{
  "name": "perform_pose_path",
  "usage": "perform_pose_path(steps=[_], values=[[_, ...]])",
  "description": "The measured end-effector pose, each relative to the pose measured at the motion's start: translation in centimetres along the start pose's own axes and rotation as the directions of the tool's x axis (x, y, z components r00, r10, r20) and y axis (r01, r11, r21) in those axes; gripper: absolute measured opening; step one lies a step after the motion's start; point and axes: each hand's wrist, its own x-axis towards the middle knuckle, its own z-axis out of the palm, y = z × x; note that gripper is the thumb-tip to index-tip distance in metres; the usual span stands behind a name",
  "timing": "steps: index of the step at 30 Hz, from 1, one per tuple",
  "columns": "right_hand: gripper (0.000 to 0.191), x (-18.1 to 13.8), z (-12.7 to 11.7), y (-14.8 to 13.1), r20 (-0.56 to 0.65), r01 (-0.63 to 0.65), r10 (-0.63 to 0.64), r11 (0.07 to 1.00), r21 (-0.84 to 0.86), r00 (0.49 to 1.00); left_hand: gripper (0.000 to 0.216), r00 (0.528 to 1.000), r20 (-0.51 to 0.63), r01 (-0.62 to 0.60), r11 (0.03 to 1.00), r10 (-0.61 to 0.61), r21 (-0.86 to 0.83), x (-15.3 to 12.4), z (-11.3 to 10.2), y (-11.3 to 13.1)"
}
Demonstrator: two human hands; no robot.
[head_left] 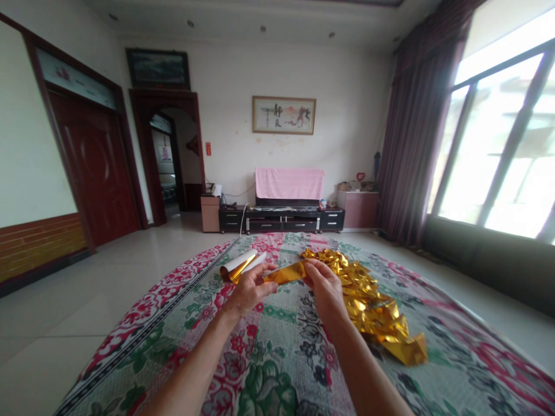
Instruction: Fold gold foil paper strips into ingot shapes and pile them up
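A strip of gold foil paper (286, 274) is stretched between my two hands, just above the flowered cloth. My left hand (252, 287) pinches its left end between thumb and fingers. At the right end, my right hand (321, 279) grips it with closed fingertips. Behind my left hand lies a loose roll of foil paper (238, 264), gold on one face and white on the other. A long heap of folded gold foil pieces (368, 294) spreads to the right of my right hand, partly hidden by it.
The flowered cloth (269, 375) covers the rounded surface under my hands. Beyond it stand a low black cabinet (281, 224) and a pink cloth (289, 184) draped over something. Purple curtains (411, 144) hang by the window at right; a red door (93, 167) is at left.
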Motion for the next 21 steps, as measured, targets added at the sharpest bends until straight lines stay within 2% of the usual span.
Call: perform_pose_path(steps=[8, 21], values=[[0.032, -0.11, 0.06, 0.42, -0.032, -0.013, 0.015, 0.997, 0.07, 0.999, 0.031, 0.995, -0.1, -0.031, 1.0, 0.031, -0.002, 0.21, -0.33, -0.41], [0.03, -0.19, 0.18, 0.68, -0.028, -0.03, 0.034, 0.994, 0.108, 0.999, 0.036, 0.986, -0.154, -0.059, 0.998, 0.058, -0.004, 0.13, -0.16, -0.58]])
